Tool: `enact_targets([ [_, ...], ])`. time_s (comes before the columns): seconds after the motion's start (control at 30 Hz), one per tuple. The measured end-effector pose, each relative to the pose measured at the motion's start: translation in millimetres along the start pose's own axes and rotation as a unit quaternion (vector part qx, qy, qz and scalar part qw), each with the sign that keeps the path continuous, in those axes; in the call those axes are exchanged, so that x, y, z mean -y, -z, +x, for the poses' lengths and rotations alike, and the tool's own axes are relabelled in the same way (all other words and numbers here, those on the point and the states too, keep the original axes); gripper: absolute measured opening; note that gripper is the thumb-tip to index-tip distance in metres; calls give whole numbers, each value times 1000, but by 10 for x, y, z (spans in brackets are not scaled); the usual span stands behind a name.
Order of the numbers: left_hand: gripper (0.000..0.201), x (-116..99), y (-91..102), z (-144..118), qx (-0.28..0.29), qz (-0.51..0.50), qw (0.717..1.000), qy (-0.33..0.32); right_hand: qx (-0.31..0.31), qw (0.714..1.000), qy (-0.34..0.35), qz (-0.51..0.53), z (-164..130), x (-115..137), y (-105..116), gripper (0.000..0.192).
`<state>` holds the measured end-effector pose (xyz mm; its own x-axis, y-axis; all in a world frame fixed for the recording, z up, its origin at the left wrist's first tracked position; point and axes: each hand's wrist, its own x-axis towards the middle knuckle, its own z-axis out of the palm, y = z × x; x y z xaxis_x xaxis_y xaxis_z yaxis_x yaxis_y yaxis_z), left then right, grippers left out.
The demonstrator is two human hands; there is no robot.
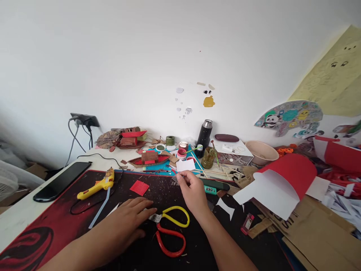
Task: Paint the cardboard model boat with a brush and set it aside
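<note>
My left hand (132, 216) lies low over the dark mat with its fingers stretched out. Its fingertips reach the metal pivot of a pair of scissors (173, 251), which has one yellow and one red handle loop. The hand covers the scissor blades. Further right, my right hand (193, 192) is closed in a pinch, at the lower edge of a small white paper piece (185, 165). The fingers partly hide where they meet the paper. A red square of corrugated card (139, 188) rests on the mat beyond my left hand.
A yellow glue gun (97, 186) and a phone (63, 181) lie left. Behind are a model boat (149, 158), paint jars (170, 140) and a black flask (205, 131). Red-and-white curved paper (290, 177) and cardboard (318, 222) crowd the right.
</note>
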<state>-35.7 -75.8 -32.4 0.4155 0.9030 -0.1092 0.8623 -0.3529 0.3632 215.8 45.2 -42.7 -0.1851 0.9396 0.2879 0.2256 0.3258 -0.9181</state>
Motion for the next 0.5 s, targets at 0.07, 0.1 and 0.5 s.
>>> enact_targets([
  [0.07,65,-16,99,52,15,-3,1000,-8,3,1000,3,-9,-3,-10,0,37],
  [0.1,60,13,160,72,8,-6,1000,-6,4,1000,4,-13,-6,-17,-2,37],
  [0.5,21,-375,830,-44,-370,107,918,-91,26,996,22,-77,-43,8,-3,30],
])
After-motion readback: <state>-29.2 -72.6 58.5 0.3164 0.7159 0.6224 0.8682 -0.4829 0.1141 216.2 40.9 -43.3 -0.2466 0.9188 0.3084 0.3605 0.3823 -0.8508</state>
